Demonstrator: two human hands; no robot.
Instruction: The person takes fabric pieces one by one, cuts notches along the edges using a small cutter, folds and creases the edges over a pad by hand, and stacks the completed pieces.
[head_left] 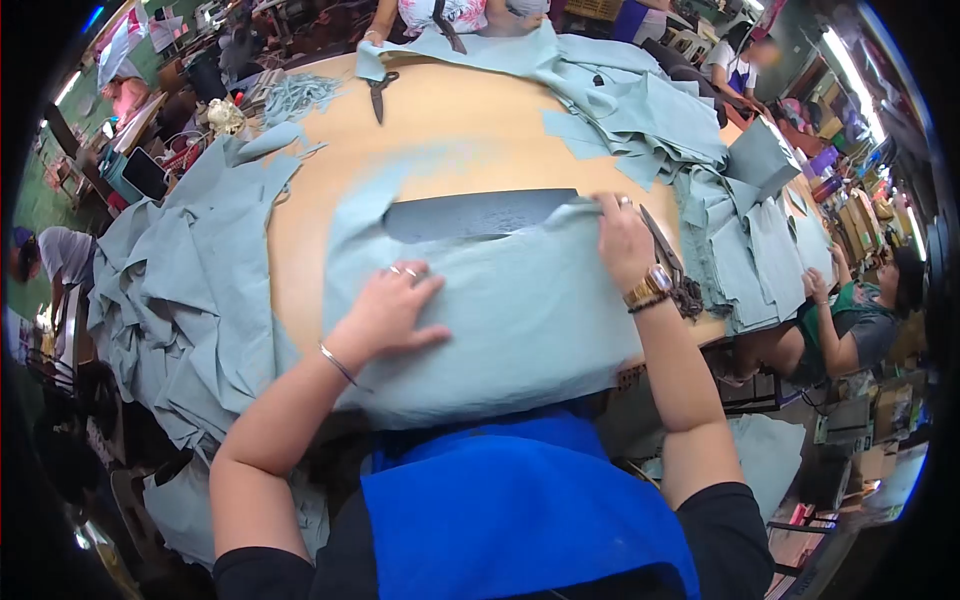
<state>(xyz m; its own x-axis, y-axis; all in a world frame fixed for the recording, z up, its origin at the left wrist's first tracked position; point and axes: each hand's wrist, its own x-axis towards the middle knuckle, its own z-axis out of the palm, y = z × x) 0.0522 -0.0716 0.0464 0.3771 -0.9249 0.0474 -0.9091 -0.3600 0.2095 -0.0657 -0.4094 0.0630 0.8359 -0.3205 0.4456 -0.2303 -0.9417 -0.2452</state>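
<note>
A pale blue-green fabric piece lies across the table in front of me and hangs over its near edge. A dark grey flat panel shows past the fabric's far edge; the rest of it is hidden. My left hand rests on the fabric with fingers apart. My right hand is closed on the fabric's far right edge, at the panel's right corner. Just right of that hand lies a pair of dark scissors.
A crumpled fabric heap covers the left side of the wooden table. More fabric and stacked pieces lie right. Other scissors are at the far side, near a co-worker's hand. Another person sits right.
</note>
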